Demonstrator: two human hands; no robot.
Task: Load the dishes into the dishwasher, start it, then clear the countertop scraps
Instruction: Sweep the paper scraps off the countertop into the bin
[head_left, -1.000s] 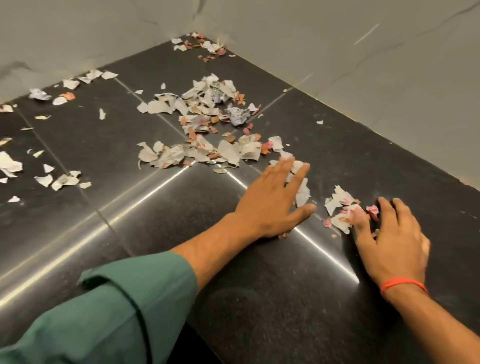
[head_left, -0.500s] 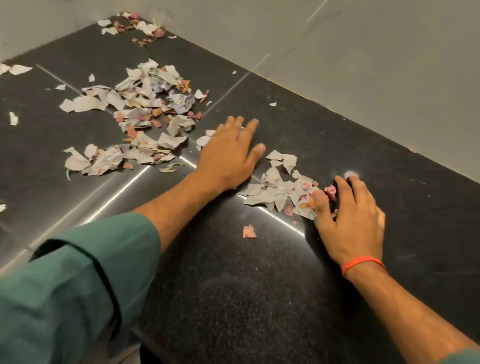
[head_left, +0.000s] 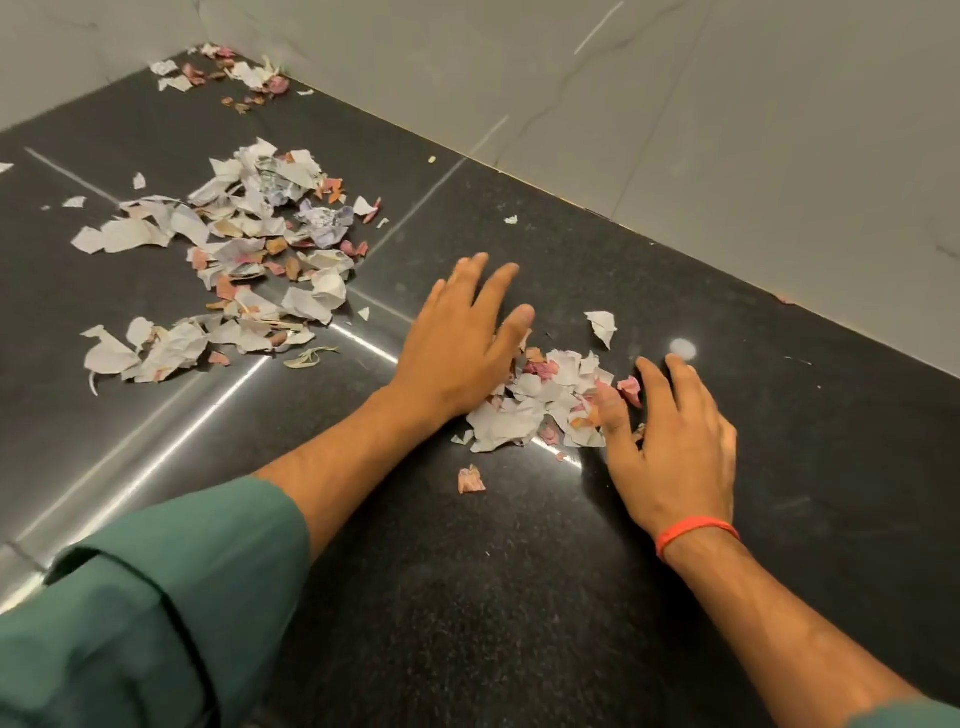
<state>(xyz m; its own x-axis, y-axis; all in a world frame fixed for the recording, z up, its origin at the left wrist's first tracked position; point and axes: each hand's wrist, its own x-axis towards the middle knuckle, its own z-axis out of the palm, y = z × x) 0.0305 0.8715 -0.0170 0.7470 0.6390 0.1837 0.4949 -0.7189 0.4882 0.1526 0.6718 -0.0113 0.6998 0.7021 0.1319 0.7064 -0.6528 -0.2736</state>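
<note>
Countertop-clearing stage, judged from the layout: no dishes or dishwasher in view, only scraps on the polished black stone countertop (head_left: 467, 597). Left hand (head_left: 457, 343) flat on the stone, fingers straight and together, palm edge pressed against the left flank of the small heap of torn white and pink paper scraps (head_left: 545, 400) — placed as a moving wall to push pieces rightward. Right hand (head_left: 675, 457) opposite, fingers extended and slightly spread, thumb touching the heap's right flank — placed as a backstop so pushed pieces bunch instead of scattering. Neither hand clenched, neither grasping anything; both released and used as scrapers. Heap therefore trapped between the two hands, near the grey marble-effect wall panel (head_left: 727, 130). Single pink scrap (head_left: 471, 479) lying just outside the gap, toward the counter's near side; single white scrap (head_left: 601, 326) just beyond the heap. Large loose spread of white, pink and orange paper scraps (head_left: 234, 270) well apart to the left, and a small corner cluster of pink and white scraps (head_left: 228, 75) far back — both untouched. Rolled green sleeve (head_left: 156, 623) clear of the work area. Probable next requirement: closing the hands together before lifting.
</note>
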